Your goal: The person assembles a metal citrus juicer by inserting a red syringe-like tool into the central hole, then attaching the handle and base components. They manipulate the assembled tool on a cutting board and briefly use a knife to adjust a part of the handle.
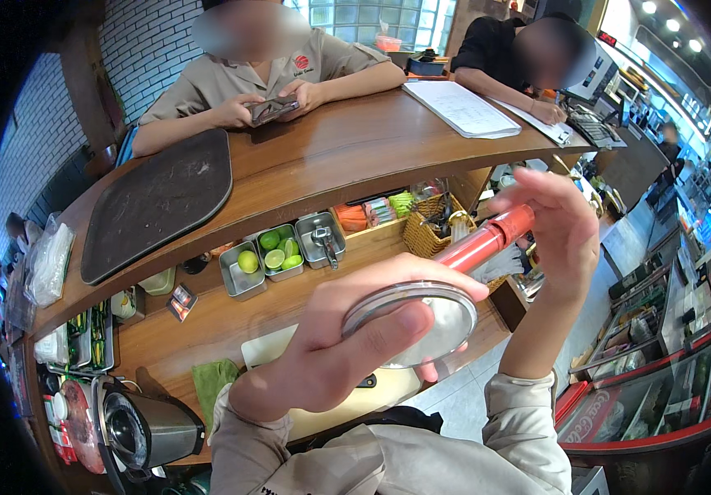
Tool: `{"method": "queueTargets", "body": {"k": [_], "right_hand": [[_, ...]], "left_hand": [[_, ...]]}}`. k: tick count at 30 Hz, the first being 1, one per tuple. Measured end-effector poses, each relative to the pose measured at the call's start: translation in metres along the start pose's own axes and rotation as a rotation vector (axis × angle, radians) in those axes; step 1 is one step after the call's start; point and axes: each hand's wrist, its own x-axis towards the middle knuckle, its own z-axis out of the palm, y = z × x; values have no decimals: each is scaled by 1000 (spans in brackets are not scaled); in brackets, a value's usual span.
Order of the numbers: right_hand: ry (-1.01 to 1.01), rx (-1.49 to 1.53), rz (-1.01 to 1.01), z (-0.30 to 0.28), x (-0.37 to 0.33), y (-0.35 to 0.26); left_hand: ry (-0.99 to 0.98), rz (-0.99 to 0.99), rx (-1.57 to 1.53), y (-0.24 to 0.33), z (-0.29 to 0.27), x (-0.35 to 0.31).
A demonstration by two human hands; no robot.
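My left hand (331, 338) is closed around a round, clear-rimmed glass-like thing (450, 318), whose pale disc faces me with my thumb across it. Beyond the disc, a red tube (475, 250) with a ringed red end slants up to the right. Whether tube and disc are one piece I cannot tell. Around the tube's far end my right hand (566, 227) is raised, fingers loosely bent and not wrapped on it; contact with the palm is unclear. Below my left hand lies a pale cutting board (388, 388), with a dark knife handle (366, 382) partly hidden.
Metal tins (244, 285) hold limes and a metal squeezer. A wicker basket (426, 235) stands behind the tube. A black tray (157, 206) lies on the raised wooden counter (314, 157). Across it, one person holds a phone; another writes. A steel machine (153, 429) stands lower left.
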Motion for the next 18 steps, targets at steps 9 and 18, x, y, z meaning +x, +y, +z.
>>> {"method": "queueTargets", "body": {"k": [9, 18], "right_hand": [[-11, -203, 13, -8, -18, -5], [-53, -92, 467, -3, -83, 32]], "left_hand": [[-49, -80, -27, -4, 6, 2], [-153, -289, -399, -85, -47, -19]]}}
